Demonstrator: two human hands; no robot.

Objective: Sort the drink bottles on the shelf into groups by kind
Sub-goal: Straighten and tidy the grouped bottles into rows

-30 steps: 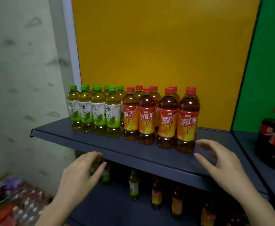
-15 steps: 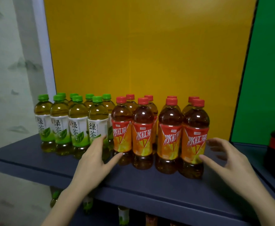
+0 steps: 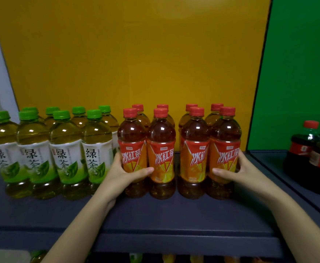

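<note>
On the dark blue shelf (image 3: 174, 211), several green tea bottles (image 3: 64, 149) with green caps stand in two rows at the left. Right beside them stand several iced red tea bottles (image 3: 161, 149) with red caps and orange labels, also in two rows. My left hand (image 3: 125, 171) wraps the leftmost front red tea bottle (image 3: 131, 145), thumb across its label. My right hand (image 3: 237, 171) wraps the rightmost front red tea bottle (image 3: 224, 147) from the right side. A narrow gap splits the red tea group down its middle.
A yellow back panel (image 3: 136, 54) stands behind the bottles and a green panel (image 3: 297, 73) at the right. Dark cola bottles (image 3: 311, 152) with red caps stand on the neighbouring shelf section. More bottles show dimly on the lower shelf.
Both hands rose from the shelf's front edge and closed around the outer front red tea bottles. The camera moved closer to the shelf.
</note>
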